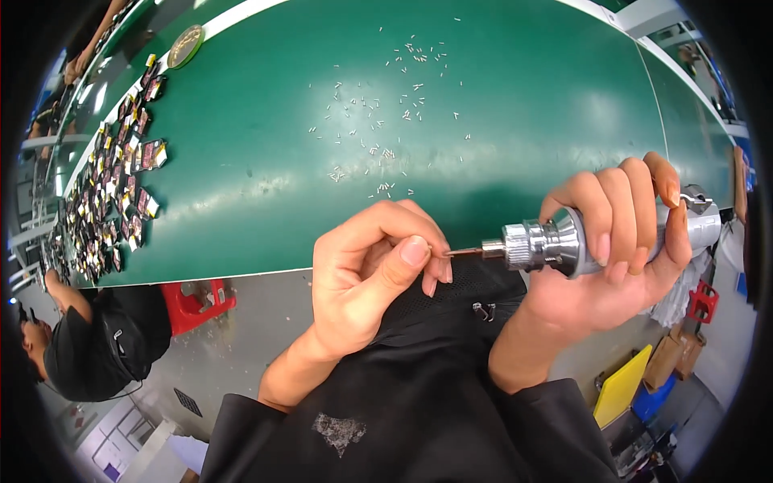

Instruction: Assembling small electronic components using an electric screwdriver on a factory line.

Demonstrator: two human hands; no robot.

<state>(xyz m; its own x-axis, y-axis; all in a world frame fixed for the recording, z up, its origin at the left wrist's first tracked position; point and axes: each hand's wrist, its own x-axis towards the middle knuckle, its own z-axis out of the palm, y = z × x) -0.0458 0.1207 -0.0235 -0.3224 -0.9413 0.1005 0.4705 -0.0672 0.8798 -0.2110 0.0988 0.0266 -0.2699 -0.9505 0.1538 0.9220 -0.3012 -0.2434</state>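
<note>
My right hand (pixel 616 217) is wrapped round a silver power screwdriver (pixel 523 245), which lies level with its thin bit (pixel 467 252) pointing left. Thumb and fingers of my left hand (pixel 362 270) are pinched together right at the tip of that bit. Whatever sits between those fingertips is too small to make out. Both hands are in front of my body, over the near edge of the green table (pixel 241 201). Beyond them, many tiny silver pin-like pieces (pixel 386 153) lie scattered on the tabletop.
A heap of small black parts with yellow and white bits (pixel 105 189) covers the table's left end. Behind it is a round greenish dish (pixel 186 47). At lower left another person (pixel 97 346) in black sits near a red stool (pixel 197 306). A yellow panel (pixel 622 386) stands at lower right.
</note>
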